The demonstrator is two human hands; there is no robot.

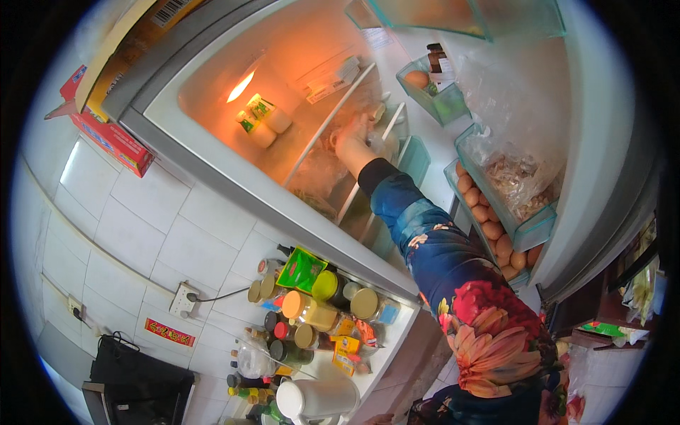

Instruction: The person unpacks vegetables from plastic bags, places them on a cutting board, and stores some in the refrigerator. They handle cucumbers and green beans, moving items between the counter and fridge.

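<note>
An open refrigerator (287, 202) stands before me, lit orange inside. My right hand (353, 141), in a dark floral sleeve, reaches in at a middle shelf (329, 123) among clear plastic bags (319, 170). Its fingers are partly hidden, and what they touch cannot be made out. Two small bottles (263, 121) stand on the shelf to its left. Eggs (493, 230) fill a door bin to the right, beside a bin with a plastic bag of dried food (515, 175). A smaller door bin (449, 101) holds an egg and a dark bottle. My left hand is out of view.
Below the refrigerator's side is a counter (390, 332) crowded with jars, a green packet (302, 270) and a white jug (319, 398). A wall socket (184, 300) has a cable plugged in. A red box (111, 139) lies at the upper left. The refrigerator door (584, 133) hangs at right.
</note>
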